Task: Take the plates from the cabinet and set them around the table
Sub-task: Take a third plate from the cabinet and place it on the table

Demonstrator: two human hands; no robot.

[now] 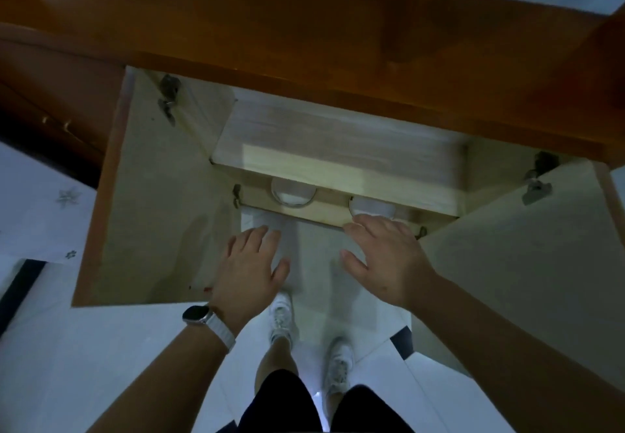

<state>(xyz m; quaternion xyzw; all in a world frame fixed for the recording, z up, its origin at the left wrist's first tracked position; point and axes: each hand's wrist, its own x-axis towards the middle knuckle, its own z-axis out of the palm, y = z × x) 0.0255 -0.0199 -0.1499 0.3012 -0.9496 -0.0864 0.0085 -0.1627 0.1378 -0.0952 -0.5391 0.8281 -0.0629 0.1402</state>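
- Head view: a person stands at a low wooden cabinet [304, 44], looking straight down; both of its doors are swung wide open.
- The left door [159, 196] and right door [527, 263] flank the opening, leaving a clear lane of pale floor [84, 365] between them where the person's white shoes [282, 317] stand.
- An upper shelf [338, 148] spans the opening; under its front edge two stacks of white plates [293, 193] show only partly, one toward the shelf's left half, the other [372, 208] toward its right.
- The left hand [252, 263], with a watch [196, 314] on its wrist, hovers palm down before the cabinet's lower front edge, fingers spread and holding nothing, apart from the left stack.
- The right hand [385, 253] is likewise spread and empty, its fingertips at the front edge just below the right stack; contact cannot be told.
- Open floor lies between the two hands.
- The frame is dim and slightly blurred.
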